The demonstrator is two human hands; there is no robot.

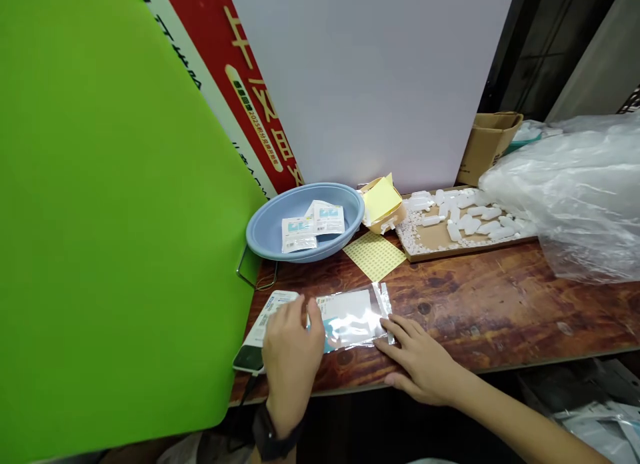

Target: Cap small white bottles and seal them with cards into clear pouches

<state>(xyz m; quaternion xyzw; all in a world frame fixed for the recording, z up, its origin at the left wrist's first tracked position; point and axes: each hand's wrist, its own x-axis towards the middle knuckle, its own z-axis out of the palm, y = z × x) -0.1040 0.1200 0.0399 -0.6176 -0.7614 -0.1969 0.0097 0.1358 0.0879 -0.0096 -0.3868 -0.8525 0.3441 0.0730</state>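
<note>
Steadying the clear plastic sleeve [350, 321] flat on the worktop [480, 304], seemingly against sliding, the right hand [417, 361] spreads its fingers at the flap end, while the left hand [293, 344] (grip impossible to tell) curls opposite, beside the white corded device [261, 327].

Green panel [110, 217], cardboard box [481, 149]

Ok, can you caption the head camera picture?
Left hand and right hand at a clear plastic bag near a blue basin.

Even, moderately bright light; glare on clear packet [350, 321]; dark under tabletop [475, 304]; wide-angle stretch.
</note>
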